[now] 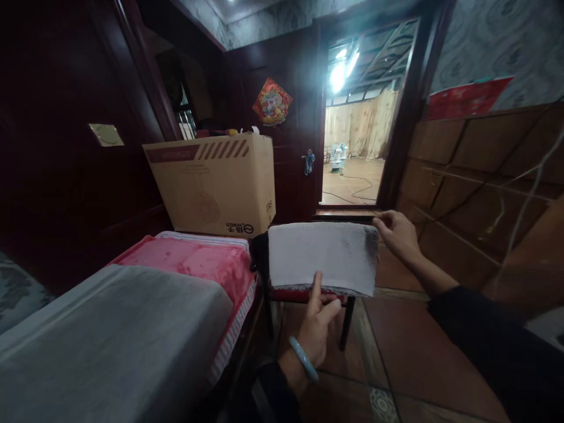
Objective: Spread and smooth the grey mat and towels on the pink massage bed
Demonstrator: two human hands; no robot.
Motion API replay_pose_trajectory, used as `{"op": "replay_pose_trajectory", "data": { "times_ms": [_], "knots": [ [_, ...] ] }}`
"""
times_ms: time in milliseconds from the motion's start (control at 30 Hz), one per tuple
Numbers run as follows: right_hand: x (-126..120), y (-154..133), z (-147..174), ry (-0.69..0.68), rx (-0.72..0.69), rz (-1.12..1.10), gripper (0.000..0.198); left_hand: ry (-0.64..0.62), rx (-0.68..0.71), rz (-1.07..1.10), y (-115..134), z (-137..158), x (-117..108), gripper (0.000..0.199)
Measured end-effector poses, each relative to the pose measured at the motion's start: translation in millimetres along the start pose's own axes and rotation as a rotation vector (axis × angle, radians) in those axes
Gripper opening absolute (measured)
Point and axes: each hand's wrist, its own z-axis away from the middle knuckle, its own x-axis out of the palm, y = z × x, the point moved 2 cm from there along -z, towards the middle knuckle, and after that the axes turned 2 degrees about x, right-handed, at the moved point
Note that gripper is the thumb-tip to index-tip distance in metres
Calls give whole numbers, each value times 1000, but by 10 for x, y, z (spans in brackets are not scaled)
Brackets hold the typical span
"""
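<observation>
A white folded cloth [324, 255] with a fuzzy pile lies across a small dark-legged chair [348, 323], whose red seat shows under its near edge. My left hand [317, 329], with a pale blue bangle at the wrist, is at the cloth's near edge. Its index finger stretches onto the cloth and its thumb stands apart, while the other fingers are partly curled. By the cloth's far right corner, my right hand [399, 232] has thumb and forefinger pinched together. Whether a bit of the cloth or a thread is between them is too small to tell.
A grey cover [114, 329] and a pink cloth [198, 255] lie on a low surface at left. Behind stands a large cardboard box [220, 188]. An open doorway leads to a room with fans [338, 155]. Stacked brown boxes [462, 170] and hanging cables line the right.
</observation>
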Motion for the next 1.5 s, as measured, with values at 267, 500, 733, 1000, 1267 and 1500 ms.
{"op": "replay_pose_trajectory", "data": {
  "times_ms": [267, 500, 733, 1000, 1267, 1500],
  "knots": [
    [338, 456, 652, -300, 620, -752, 44, -75, -30, -26, 3, -54, -89, 95],
    [438, 225, 802, -328, 531, -878, 46, -306, -188, -192, 203, -146, -434, 70],
    [456, 243, 771, -296, 509, -828, 50, 348, 410, -633, 1073, -850, -964, 30],
    [421, 245, 686, -296, 462, -763, 47, 241, 337, -825, 1187, -1387, -1034, 25],
    [392, 135, 578, -332, 356, -634, 40, 370, 453, -732, 1150, -1441, -1182, 32],
    [446, 146, 592, -261, 346, -652, 47, 264, 432, -665, 1119, -1432, -1253, 49]
  ]
}}
